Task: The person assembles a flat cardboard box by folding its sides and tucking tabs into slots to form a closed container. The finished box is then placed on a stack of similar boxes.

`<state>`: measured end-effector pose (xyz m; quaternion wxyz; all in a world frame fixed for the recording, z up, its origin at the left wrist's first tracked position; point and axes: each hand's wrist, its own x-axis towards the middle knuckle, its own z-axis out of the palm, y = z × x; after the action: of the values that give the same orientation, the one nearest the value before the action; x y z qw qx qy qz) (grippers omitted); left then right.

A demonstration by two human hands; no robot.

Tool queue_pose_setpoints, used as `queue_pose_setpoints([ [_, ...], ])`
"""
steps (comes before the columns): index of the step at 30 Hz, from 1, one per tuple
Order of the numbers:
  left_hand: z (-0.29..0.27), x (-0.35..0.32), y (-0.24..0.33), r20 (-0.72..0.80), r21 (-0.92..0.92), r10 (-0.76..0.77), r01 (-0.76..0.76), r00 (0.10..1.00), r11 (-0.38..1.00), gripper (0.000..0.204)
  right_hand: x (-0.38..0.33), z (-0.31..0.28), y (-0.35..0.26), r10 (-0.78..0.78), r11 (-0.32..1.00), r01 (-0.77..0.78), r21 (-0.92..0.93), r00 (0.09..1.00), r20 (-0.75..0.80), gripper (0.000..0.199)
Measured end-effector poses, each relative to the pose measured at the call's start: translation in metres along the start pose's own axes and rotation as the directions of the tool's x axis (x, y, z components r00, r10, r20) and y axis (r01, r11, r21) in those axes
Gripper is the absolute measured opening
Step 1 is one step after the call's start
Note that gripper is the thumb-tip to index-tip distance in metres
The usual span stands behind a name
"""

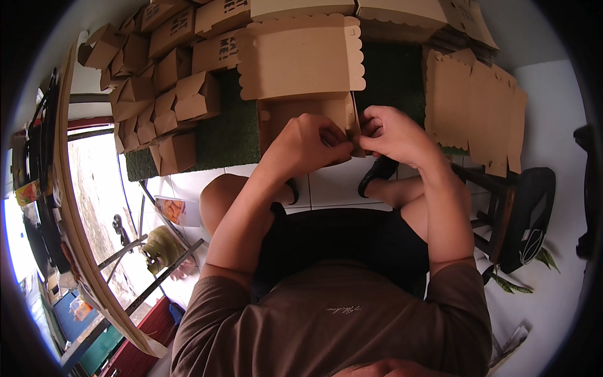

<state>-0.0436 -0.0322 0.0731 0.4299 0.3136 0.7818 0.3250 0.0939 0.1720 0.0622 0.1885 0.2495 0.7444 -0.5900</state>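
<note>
A brown cardboard box (301,69) with a scalloped lid flap is held up in front of me, its lid open and tilted away. My left hand (311,141) grips the box's near wall at the lower middle. My right hand (392,132) pinches the same wall at its right corner, fingers closed on the cardboard. The two hands almost touch. Under the box lies a dark green mat (229,135).
Several folded brown boxes (160,88) are piled at the left on the mat. A stack of flat scalloped cardboard blanks (474,110) lies at the right. A dark stool with a black bag (524,217) stands at my right. My knees and sandals rest on white floor tiles (333,185).
</note>
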Motion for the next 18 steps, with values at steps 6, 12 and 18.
queue_pose_setpoints([
  [6, -0.003, 0.001, -0.002, 0.033, -0.086, -0.045, 0.048, 0.998, 0.995, 0.035, -0.006, 0.010, 0.005, 0.016, 1.000, -0.018, -0.019, 0.996, -0.084, 0.047],
  [12, -0.006, -0.001, -0.001, 0.096, -0.151, -0.065, 0.079, 0.993, 0.985, 0.034, -0.007, 0.012, 0.015, 0.011, 0.998, -0.019, -0.054, 0.990, -0.142, 0.072],
  [18, -0.010, -0.005, 0.003, 0.116, -0.138, -0.092, 0.108, 0.989, 0.985, 0.037, -0.002, 0.011, 0.018, 0.117, 0.992, -0.111, 0.058, 0.987, -0.113, 0.094],
])
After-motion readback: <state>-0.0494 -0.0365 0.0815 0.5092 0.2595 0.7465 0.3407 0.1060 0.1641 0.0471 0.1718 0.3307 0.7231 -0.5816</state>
